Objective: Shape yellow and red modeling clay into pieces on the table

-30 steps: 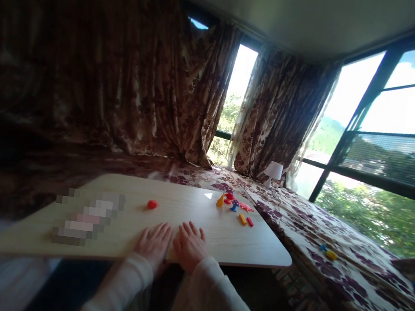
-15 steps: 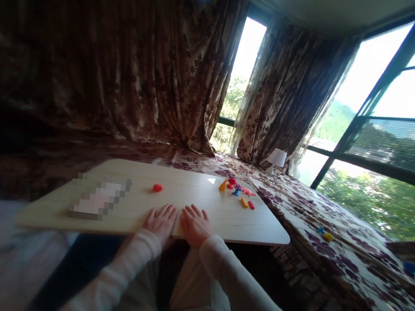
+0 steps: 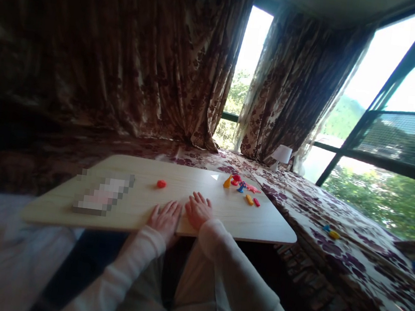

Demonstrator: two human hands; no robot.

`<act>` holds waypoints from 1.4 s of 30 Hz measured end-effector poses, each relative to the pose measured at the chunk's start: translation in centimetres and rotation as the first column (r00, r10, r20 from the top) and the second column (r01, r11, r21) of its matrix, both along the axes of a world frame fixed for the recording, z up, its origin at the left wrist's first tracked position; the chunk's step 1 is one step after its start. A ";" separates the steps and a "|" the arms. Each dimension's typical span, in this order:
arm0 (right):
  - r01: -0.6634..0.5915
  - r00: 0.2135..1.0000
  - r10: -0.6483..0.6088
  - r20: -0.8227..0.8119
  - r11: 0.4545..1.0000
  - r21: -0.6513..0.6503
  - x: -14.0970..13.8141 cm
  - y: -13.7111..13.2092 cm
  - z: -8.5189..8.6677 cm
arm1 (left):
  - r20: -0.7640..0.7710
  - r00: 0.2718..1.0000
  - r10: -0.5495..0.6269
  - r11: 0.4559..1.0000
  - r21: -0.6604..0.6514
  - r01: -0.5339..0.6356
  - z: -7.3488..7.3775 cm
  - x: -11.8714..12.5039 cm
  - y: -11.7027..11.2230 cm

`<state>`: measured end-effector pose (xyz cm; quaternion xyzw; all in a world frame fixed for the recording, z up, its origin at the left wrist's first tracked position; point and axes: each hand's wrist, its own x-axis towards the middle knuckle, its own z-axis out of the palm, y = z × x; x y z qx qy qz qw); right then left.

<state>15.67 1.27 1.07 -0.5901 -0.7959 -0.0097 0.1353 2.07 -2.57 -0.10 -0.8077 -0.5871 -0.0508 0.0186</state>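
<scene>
My left hand (image 3: pixel 164 218) lies flat and open on the near edge of a light wooden lap table (image 3: pixel 129 206), fingers stretched forward. My right hand (image 3: pixel 197 210) rests beside it, a little further onto the board, also flat and open. Neither hand holds anything. A small red lump (image 3: pixel 161 183) sits on the table ahead of my left hand. A cluster of small coloured pieces (image 3: pixel 242 186), orange, red, blue and pink, lies at the table's far right. A blurred-out patch (image 3: pixel 103 195) covers something on the left of the board.
The table stands over a bed with a purple-flowered cover (image 3: pixel 322 210). Small yellow and blue pieces (image 3: pixel 330 232) lie on the cover to the right. Patterned curtains (image 3: pixel 128 65) hang behind, a white lamp (image 3: pixel 282 155) stands by them, and large windows (image 3: pixel 393 148) fill the right.
The view has tilted down and shifted slightly. My right hand has slid a little forward on the table; my left hand stays at the near edge.
</scene>
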 end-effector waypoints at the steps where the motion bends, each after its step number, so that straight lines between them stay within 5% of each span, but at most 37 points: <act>1: -0.024 1.000 0.024 0.003 1.000 -0.013 0.2 -1.3 -0.3 | 0.008 1.000 -0.001 1.000 0.000 0.001 -0.1 0.0 0.0; 5: -0.053 0.999 0.054 0.008 0.996 -0.068 0.4 -3.7 -1.0 | 0.031 0.999 -0.008 1.000 0.008 0.007 -0.4 0.0 0.1; 14: 0.128 0.992 -0.128 -0.018 0.991 -0.029 -0.6 3.9 0.5 | 0.016 1.000 -0.014 1.000 0.026 0.013 -0.1 -0.1 0.0; 23: -0.121 0.991 0.125 0.042 0.988 -0.096 0.8 -2.6 -0.6 | 0.040 0.999 -0.011 0.999 0.031 0.010 -0.5 -0.1 0.1; 31: 0.037 0.999 -0.036 0.023 0.998 -0.041 -0.4 3.4 0.7 | 0.020 1.000 -0.013 1.000 0.014 0.013 -0.1 -0.1 0.2; 39: -0.132 0.991 0.134 0.016 0.986 -0.101 1.0 -3.6 -0.4 | 0.043 0.999 -0.014 1.000 0.002 0.014 -0.5 -0.2 0.4; 42: -0.129 0.991 0.131 0.007 0.987 -0.100 1.1 -3.7 -0.5 | 0.037 0.999 -0.007 1.000 -0.006 0.007 -0.4 -0.2 0.3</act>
